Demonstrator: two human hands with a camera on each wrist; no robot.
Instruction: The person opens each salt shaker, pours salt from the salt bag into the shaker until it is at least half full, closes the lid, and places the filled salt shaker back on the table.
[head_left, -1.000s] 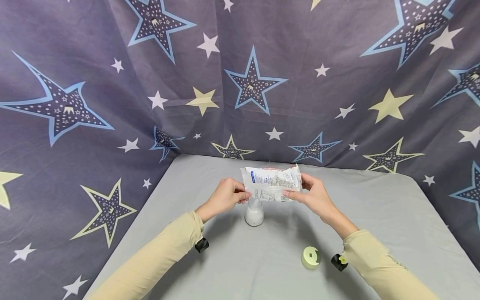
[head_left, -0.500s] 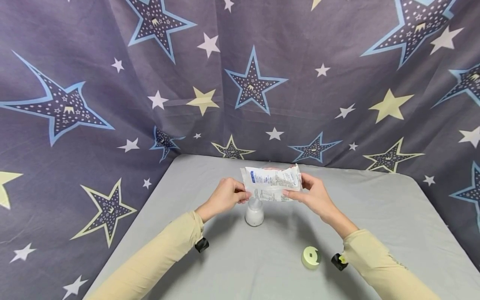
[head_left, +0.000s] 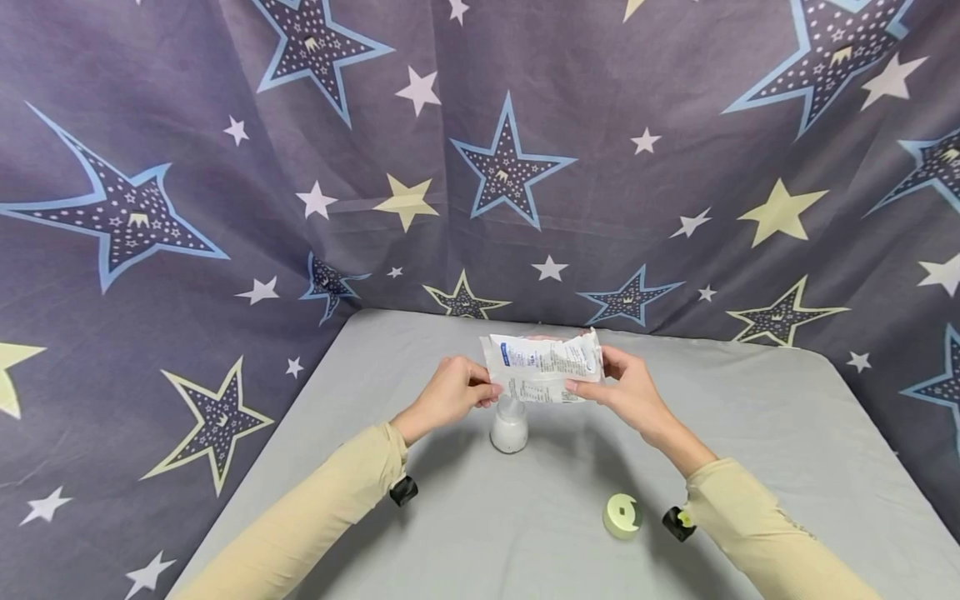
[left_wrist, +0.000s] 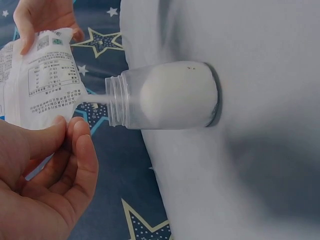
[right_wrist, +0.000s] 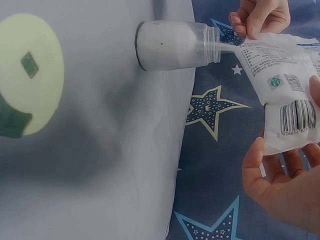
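Observation:
A white printed packet [head_left: 546, 367] is held tilted above a clear jar [head_left: 509, 429] standing on the table. From the packet's lower corner a thin white stream [left_wrist: 95, 99] runs into the jar's open, threaded mouth. White powder or fine grains [left_wrist: 180, 95] fill much of the jar; the exact kind cannot be told. My left hand [head_left: 453, 386] pinches the packet near its pouring corner between thumb and fingers. Round the other end, close to the barcode, my right hand [head_left: 626, 392] grips it with the thumb in front. Some right fingers are hidden behind the packet.
A pale green round lid [head_left: 622, 516] with a notch in its rim lies on the grey-covered table [head_left: 450, 533], nearer me and right of the jar. A dark star-patterned curtain [head_left: 510, 242] hangs behind and at the sides of the table.

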